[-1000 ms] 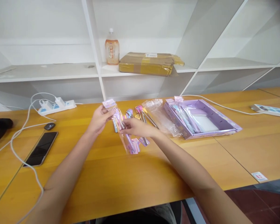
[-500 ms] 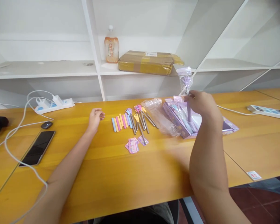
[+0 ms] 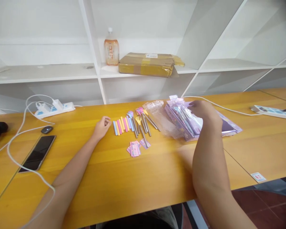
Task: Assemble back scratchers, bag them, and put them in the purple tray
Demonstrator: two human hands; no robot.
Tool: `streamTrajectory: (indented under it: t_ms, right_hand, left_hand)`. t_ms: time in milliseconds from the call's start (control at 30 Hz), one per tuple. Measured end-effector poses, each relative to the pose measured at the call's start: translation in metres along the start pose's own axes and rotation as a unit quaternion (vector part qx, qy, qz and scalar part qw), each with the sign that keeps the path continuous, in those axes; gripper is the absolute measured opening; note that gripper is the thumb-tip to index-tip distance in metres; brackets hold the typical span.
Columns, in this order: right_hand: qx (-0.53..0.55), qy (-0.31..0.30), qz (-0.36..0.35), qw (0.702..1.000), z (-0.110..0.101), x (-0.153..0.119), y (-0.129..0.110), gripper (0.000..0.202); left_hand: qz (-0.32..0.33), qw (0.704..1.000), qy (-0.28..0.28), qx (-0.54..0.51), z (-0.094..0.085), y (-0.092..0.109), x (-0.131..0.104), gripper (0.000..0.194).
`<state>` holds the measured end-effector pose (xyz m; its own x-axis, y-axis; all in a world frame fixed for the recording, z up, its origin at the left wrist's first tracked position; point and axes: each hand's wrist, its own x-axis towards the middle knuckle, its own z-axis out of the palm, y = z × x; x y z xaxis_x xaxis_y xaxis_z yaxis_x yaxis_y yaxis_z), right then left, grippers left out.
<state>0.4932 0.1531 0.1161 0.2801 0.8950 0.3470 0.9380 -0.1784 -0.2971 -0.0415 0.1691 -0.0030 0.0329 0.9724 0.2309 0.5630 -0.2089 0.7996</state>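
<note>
1. The purple tray was seen at far right, newly filled further: a purple bagged piece, held upright above it a moment earlier, had been lowered among the bagged packets.
2. The right hand was poised above them, its fingers parted and apparently freed.
3. The left hand was rested at left, loosely curled, nothing gripped.
4. Beside it, coloured sticks were left lined up.

Bagged sticks | pale purple, blue | clear-wrapped | lying slanted | in purple box
</note>
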Motion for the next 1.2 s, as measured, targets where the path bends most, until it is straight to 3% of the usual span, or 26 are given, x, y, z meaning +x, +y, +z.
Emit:
streamTrajectory:
  t_ms: [133, 267, 400, 633, 867, 1033, 1200]
  right_hand:
    - [0.053, 0.039, -0.004, 0.998, -0.005, 0.000, -0.024, 0.028]
    - [0.116, 0.072, -0.059, 0.989, -0.002, -0.004, -0.056, 0.025]
    - [0.115, 0.066, -0.121, 0.984, 0.008, -0.009, -0.082, 0.025]
    - [0.063, -0.028, -0.156, 0.985, 0.030, -0.020, -0.117, 0.023]
    - [-0.070, -0.237, -0.165, 0.955, 0.076, -0.035, -0.143, 0.027]
    - [-0.106, -0.262, -0.156, 0.946, 0.102, -0.044, -0.151, 0.033]
    - [-0.106, -0.234, -0.149, 0.955, 0.095, -0.043, -0.153, 0.036]
  left_hand:
    - [0.040, 0.996, -0.051, 0.066, 0.002, 0.005, -0.004, 0.024]
    - [0.068, 0.989, -0.080, 0.101, 0.003, 0.008, -0.006, 0.028]
    - [0.078, 0.983, -0.092, 0.139, 0.001, 0.011, -0.007, 0.028]
    - [0.051, 0.983, -0.074, 0.161, 0.004, 0.014, -0.007, 0.029]
    - [0.029, 0.984, -0.051, 0.171, 0.009, 0.010, -0.006, 0.031]
    - [0.019, 0.985, -0.032, 0.168, 0.009, 0.009, -0.006, 0.030]
    - [0.016, 0.986, -0.024, 0.166, 0.009, 0.011, -0.007, 0.036]
